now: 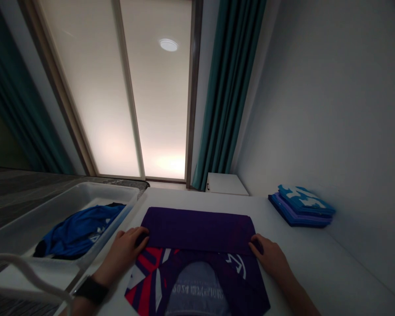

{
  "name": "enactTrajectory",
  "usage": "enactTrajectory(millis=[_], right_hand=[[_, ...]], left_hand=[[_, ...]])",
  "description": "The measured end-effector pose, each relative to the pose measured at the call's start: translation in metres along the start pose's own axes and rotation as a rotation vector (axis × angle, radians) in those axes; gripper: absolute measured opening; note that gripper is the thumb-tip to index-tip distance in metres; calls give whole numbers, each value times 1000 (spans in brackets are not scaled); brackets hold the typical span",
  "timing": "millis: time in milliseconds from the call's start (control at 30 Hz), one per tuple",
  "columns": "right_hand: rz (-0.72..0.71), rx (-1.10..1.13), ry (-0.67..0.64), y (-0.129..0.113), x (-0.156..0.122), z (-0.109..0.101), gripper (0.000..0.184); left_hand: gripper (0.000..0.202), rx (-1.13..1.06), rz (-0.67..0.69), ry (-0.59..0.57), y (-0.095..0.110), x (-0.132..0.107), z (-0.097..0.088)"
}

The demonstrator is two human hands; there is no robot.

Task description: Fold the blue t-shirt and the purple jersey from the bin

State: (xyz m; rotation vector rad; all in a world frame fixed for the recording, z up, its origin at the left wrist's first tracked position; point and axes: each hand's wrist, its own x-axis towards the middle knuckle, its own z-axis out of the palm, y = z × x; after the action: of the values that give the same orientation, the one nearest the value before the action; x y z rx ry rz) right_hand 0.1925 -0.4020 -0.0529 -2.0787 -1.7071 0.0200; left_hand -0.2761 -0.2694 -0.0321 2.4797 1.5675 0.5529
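A dark purple shirt (200, 230) lies flat on the white table, its far part folded over in a straight band. Nearer to me show a red and white pattern on the left, a white mark on the right and a grey panel with lettering between them. My left hand (130, 245), below a wrist with a black watch, pinches the left edge of the fold. At the opposite edge, the thumb and fingers of my right hand (266, 252) close on the cloth. Both hands rest low, close to the tabletop.
A translucent plastic bin (102, 191) with a crumpled blue garment (80, 230) stands left of the table (181, 197). Folded blue and purple clothes (301, 208) are stacked by the right wall. A pale curved bar (29, 274) crosses the lower left. Behind is a white cabinet (227, 184).
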Motion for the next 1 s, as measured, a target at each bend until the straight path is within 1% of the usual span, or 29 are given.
enactTrajectory(millis=[200,333,567,800,1000], right_hand=[[-32,-85,-19,-2,9,1,21],[-24,-112,-38,-2,16,0,22],[-16,-137,-20,1,14,4,25],[-22,-184,5,10,20,7,25],[1,-180,-23,10,22,6,26]], left_hand=[[28,39,13,40,0,9,4],[28,38,8,28,-1,15,6],[34,6,31,16,-9,15,10],[33,17,62,25,-1,25,15],[34,-30,36,35,1,30,14]])
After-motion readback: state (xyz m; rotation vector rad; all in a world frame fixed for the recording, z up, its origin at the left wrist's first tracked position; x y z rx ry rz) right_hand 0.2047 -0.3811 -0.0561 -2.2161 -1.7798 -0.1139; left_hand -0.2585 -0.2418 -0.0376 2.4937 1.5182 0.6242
